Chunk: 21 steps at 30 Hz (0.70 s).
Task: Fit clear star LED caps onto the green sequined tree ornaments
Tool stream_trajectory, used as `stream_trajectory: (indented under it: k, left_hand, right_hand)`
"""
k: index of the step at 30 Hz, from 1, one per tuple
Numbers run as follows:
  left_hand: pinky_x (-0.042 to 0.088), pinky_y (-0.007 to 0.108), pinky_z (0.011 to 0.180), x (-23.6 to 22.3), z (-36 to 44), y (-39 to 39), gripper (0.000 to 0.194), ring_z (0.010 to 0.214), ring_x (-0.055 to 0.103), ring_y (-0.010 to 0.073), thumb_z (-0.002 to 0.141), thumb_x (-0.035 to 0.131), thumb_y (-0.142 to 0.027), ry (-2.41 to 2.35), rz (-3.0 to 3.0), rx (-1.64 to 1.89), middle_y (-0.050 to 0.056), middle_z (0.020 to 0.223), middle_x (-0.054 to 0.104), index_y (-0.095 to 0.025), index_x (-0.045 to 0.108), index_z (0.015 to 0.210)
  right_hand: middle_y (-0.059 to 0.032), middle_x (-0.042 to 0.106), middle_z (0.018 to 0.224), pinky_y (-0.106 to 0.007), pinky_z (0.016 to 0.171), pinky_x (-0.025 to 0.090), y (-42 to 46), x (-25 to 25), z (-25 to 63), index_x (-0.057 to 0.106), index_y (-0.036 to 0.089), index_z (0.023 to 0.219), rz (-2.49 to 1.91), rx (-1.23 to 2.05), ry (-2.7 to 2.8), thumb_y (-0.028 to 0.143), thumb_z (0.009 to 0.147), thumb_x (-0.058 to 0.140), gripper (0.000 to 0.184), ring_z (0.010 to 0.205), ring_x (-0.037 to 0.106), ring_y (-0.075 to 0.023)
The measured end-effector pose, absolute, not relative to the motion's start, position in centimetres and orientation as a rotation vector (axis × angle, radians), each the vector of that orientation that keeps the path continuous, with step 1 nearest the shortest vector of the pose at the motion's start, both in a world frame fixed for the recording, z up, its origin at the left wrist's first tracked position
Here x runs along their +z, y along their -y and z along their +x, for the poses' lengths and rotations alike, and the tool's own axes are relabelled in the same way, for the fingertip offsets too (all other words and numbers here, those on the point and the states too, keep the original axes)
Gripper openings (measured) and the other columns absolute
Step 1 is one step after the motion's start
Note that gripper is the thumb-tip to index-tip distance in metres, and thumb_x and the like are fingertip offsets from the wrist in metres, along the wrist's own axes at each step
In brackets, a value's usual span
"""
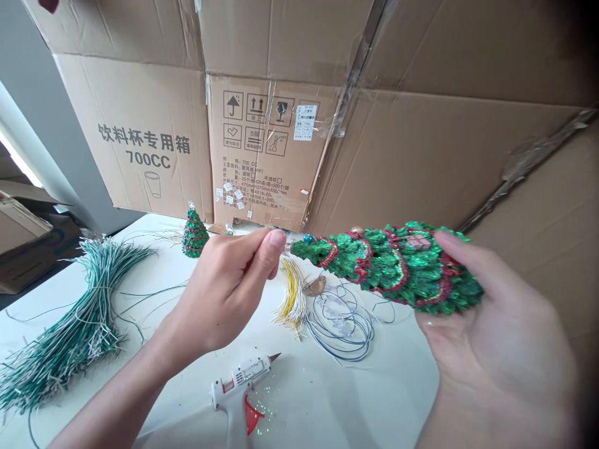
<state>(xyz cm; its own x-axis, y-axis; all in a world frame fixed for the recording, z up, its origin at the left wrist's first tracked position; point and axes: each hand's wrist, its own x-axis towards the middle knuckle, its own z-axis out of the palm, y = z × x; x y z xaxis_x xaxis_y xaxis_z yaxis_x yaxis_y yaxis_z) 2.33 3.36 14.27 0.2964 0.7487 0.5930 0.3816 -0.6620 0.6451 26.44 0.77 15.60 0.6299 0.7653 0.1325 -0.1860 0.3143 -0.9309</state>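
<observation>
My right hand (486,337) cradles a small green glittery Christmas tree (397,265) wound with red garland, lying on its side with its tip pointing left. My left hand (229,287) is closed in a pinch at the tree's tip, thumb and forefinger pressed together on something too small to name. Both hands hover above the white table (327,399). A white hot glue gun (238,390) with a red trigger lies on the table below my left hand, nozzle pointing right.
A second small green tree (194,232) stands upright at the back. A large bundle of green and white wires (70,330) lies at left, a yellow wire bundle (294,299) and coiled wire loops (341,324) in the middle. Big cardboard boxes (154,131) wall the far side.
</observation>
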Motion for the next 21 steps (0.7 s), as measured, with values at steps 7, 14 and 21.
stream_trajectory:
  k: [7, 14, 21]
  left_hand:
    - [0.028, 0.028, 0.052, 14.31, 2.58, -3.01, 0.057, 0.053, 0.030, 0.0099, 0.117, 0.037, -0.045, -1.030, 2.021, 1.211, -0.006, 0.057, 0.034, -0.021, 0.044, 0.066]
    - [0.029, 0.027, 0.051, 14.31, 2.78, -2.92, 0.059, 0.053, 0.033, 0.0098, 0.117, 0.038, -0.048, -0.958, 1.980, 1.205, -0.005, 0.058, 0.037, -0.020, 0.048, 0.066]
    - [0.032, 0.025, 0.053, 14.02, 2.79, -3.20, 0.051, 0.054, 0.039, 0.0087, 0.118, 0.042, -0.039, -0.852, 2.157, 1.343, -0.005, 0.062, 0.046, -0.019, 0.054, 0.073]
  right_hand:
    - [-0.0036, 0.068, 0.083, -0.054, 0.074, 0.066, -0.58, 16.18, 25.49, 0.079, 0.021, 0.067, -0.962, 0.494, 0.536, 0.032, 0.053, 0.089, 0.021, 0.083, 0.072, -0.0290]
    - [-0.0003, 0.065, 0.078, -0.041, 0.069, 0.060, -0.94, 16.09, 25.56, 0.079, 0.021, 0.070, -0.803, 0.426, 0.659, 0.023, 0.063, 0.077, 0.008, 0.079, 0.068, -0.0218]
    - [-0.0032, 0.070, 0.085, -0.047, 0.070, 0.064, -0.97, 16.45, 26.00, 0.079, 0.021, 0.068, -0.901, 0.510, 0.550, 0.031, 0.055, 0.084, 0.017, 0.086, 0.072, -0.0280]
